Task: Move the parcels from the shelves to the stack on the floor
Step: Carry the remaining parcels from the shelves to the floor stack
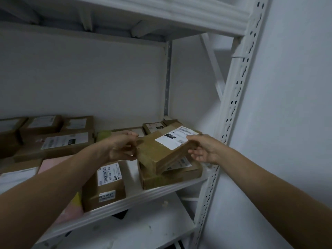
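Note:
A flat brown parcel (161,146) with a white label is tilted up above the white shelf (161,192), its near end lifted. My left hand (122,147) grips its left edge and my right hand (203,150) grips its right edge. Directly under it lies another brown parcel (172,175) on the shelf. A narrow labelled parcel (106,186) lies to the left near the shelf's front edge. Several more brown parcels (59,141) fill the back and left of the shelf. The stack on the floor is out of view.
A white perforated upright post (231,112) stands just right of my right hand, with a white wall (287,123) beyond it. Another shelf board (161,18) hangs overhead. A lower shelf (134,230) shows below. Pink and yellow soft packets (71,209) lie at the left.

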